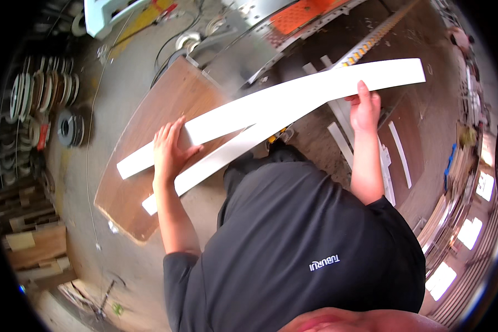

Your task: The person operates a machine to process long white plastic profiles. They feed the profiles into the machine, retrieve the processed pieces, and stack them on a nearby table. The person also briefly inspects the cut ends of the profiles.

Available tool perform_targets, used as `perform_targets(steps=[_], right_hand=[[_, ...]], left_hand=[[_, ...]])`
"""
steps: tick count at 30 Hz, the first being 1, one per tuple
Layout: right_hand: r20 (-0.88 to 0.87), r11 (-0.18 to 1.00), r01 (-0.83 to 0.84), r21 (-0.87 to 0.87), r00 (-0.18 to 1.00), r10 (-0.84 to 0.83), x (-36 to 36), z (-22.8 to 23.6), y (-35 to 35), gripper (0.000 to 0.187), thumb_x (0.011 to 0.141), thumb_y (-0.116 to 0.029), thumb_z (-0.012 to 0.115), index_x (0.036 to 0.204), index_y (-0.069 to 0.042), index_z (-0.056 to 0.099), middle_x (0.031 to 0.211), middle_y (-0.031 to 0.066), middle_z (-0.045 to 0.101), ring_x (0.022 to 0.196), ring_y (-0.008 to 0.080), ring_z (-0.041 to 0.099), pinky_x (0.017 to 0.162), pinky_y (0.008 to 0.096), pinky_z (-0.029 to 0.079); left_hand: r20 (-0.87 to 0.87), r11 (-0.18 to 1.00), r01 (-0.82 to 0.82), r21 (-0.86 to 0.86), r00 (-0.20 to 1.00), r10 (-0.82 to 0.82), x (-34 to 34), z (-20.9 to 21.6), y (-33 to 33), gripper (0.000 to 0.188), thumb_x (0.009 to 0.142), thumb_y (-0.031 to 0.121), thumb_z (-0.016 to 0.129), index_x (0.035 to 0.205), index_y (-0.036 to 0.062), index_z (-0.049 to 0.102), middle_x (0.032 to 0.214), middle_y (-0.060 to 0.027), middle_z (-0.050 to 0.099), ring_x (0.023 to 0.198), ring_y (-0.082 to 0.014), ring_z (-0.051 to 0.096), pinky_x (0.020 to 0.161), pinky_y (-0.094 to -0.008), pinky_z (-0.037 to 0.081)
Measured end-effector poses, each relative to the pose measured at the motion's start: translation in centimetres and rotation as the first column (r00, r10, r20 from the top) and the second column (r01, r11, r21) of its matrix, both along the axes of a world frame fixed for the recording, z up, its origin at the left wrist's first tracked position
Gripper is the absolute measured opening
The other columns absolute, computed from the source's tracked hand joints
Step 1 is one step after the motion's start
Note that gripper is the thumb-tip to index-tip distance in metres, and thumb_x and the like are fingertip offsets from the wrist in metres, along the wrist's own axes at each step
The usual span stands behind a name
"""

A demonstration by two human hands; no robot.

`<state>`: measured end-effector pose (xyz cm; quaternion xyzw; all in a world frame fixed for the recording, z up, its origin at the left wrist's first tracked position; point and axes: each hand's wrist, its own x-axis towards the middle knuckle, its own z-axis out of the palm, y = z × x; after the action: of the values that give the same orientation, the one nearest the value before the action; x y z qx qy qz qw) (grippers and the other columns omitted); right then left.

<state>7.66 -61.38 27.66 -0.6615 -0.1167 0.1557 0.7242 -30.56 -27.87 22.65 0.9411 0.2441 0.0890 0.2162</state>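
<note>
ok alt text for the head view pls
Seen from above, a person's left hand and right hand hold two long white boards over a brown wooden panel on a workshop floor.

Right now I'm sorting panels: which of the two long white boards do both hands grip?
The upper white board: the left hand holds near its left end, the right hand near its right. The lower white board lies beneath it, over the brown wooden panel.

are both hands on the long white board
Yes, the left hand and right hand both grip the long white flat board.
</note>
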Motion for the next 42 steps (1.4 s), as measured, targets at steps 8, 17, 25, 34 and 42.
perform_targets(steps=[8, 17, 25, 34, 42], right_hand=[[-0.018, 0.988, 0.138, -0.07, 0.99, -0.14, -1.2, 0.2, -2.9, 0.035, 0.102, -0.035, 0.074, 0.11, -0.001, 0.075, 0.099, 0.0023, 0.075, 0.087, 0.0109, 0.068, 0.081, 0.0294, 0.055], [-0.13, 0.999, 0.036, 0.016, 0.991, -0.033, -4.6, -0.3, -4.1, 0.034, 0.101, -0.027, 0.077, 0.119, 0.001, 0.071, 0.109, 0.0053, 0.074, 0.092, 0.0123, 0.07, 0.083, 0.0281, 0.059], [-0.051, 0.997, -0.052, -0.052, 0.997, 0.049, -6.9, -2.3, -4.9, 0.037, 0.101, -0.03, 0.077, 0.12, 0.002, 0.071, 0.104, 0.0067, 0.078, 0.092, 0.0124, 0.075, 0.079, 0.028, 0.059], [0.0, 0.999, 0.0, -0.033, 1.0, 0.0, -6.3, -2.3, -6.1, 0.036, 0.101, -0.026, 0.077, 0.118, 0.005, 0.07, 0.103, 0.009, 0.079, 0.097, 0.0138, 0.075, 0.088, 0.0307, 0.058], [0.043, 0.998, 0.065, -0.013, 0.997, -0.064, -5.9, -1.4, -6.5, 0.039, 0.098, -0.025, 0.08, 0.124, 0.004, 0.071, 0.105, 0.008, 0.079, 0.092, 0.0126, 0.074, 0.084, 0.0301, 0.059]], left_hand=[[-0.03, 0.998, 0.033, -0.046, 0.999, -0.035, 1.6, -2.5, -1.2, 0.087, 0.057, 0.032, 0.099, 0.133, 0.0027, 0.067, 0.131, -0.0223, 0.067, 0.124, -0.0421, 0.062, 0.109, -0.0507, 0.05], [0.071, 0.984, 0.134, -0.119, 0.989, -0.126, 6.7, 0.5, -4.7, 0.078, 0.058, 0.028, 0.099, 0.125, 0.0001, 0.069, 0.116, -0.0197, 0.068, 0.108, -0.0421, 0.067, 0.095, -0.0491, 0.055], [0.146, 0.961, 0.266, -0.074, 0.956, -0.254, 9.7, -0.8, -6.4, 0.085, 0.062, 0.045, 0.097, 0.127, -0.001, 0.068, 0.11, -0.0191, 0.068, 0.105, -0.0439, 0.066, 0.091, -0.0501, 0.055], [0.014, 0.937, 0.239, -0.254, 0.97, -0.243, 11.1, 3.1, -7.6, 0.059, 0.079, 0.032, 0.092, 0.122, -0.0031, 0.07, 0.106, -0.0191, 0.07, 0.098, -0.0397, 0.067, 0.087, -0.0449, 0.054], [0.155, 0.916, 0.276, -0.291, 0.958, -0.239, 12.1, 3.5, -8.3, 0.041, 0.085, 0.015, 0.084, 0.119, -0.0028, 0.071, 0.111, -0.0197, 0.072, 0.103, -0.0394, 0.069, 0.092, -0.0444, 0.055]])
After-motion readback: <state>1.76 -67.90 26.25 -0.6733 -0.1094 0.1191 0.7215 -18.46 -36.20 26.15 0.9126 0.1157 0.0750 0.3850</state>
